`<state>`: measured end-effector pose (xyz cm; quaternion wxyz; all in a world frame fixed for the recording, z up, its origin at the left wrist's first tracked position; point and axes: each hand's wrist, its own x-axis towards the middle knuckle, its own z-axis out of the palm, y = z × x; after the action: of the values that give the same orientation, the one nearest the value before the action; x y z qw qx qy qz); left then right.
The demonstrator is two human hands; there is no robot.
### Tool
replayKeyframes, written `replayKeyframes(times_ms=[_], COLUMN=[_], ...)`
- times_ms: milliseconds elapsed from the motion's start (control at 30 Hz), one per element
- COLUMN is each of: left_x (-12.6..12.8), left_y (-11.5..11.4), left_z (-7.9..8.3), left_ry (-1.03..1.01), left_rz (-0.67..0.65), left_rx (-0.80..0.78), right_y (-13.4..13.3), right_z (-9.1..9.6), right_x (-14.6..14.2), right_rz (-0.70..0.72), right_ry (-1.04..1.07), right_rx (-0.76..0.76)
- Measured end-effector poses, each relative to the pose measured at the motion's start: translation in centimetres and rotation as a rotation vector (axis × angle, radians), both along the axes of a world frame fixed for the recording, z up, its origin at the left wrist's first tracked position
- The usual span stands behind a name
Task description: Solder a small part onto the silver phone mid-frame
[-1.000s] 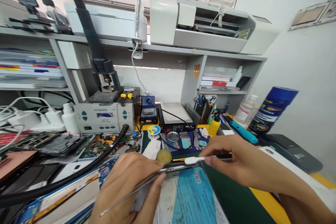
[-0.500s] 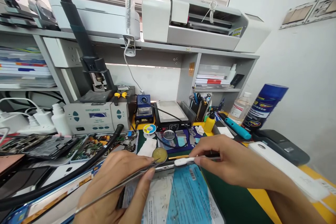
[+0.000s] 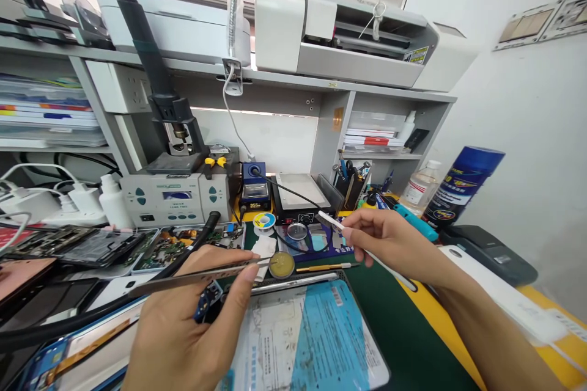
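The round tin [image 3: 281,265] lies left of the brush [image 3: 332,222].

The brush [image 3: 332,220] is white, the tweezers [image 3: 183,279] grey.

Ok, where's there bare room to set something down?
The barest patch is the green mat, between the blue-and-white sheet and the yellow tabletop strip to its right; the right hand, holding a white brush, hides part of its far end. Crowded: the left, with circuit boards and a black hose, and the back, around the spool.

electronics repair workshop: soldering station [image 3: 255,190], circuit boards [image 3: 177,244]
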<state>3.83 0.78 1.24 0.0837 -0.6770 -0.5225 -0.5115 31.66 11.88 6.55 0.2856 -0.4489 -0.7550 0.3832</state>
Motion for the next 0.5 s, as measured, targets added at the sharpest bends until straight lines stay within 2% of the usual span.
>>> replayKeyframes(times_ms=[100, 200, 333, 500], left_x=[0.2, 0.1, -0.6, -1.1], left_y=[0.2, 0.5, 0.9, 1.5], left_z=[0.2, 0.0, -1.2, -2.6], left_ry=[-0.006, -0.003, -0.001, -0.027], left_rz=[0.001, 0.018, 0.059, 0.057], left_rx=[0.028, 0.078, 0.112, 0.093], right_y=[0.7, 1.6, 3.2, 4.8], right_z=[-0.4, -0.6, -0.9, -1.1], right_x=[-0.1, 0.1, 1.4, 2.9], right_rz=[-0.057, -0.219, -0.484, -0.653], right_ry=[0.062, 0.15, 0.267, 0.358], right_rx=[0.025, 0.132, 0.276, 0.384])
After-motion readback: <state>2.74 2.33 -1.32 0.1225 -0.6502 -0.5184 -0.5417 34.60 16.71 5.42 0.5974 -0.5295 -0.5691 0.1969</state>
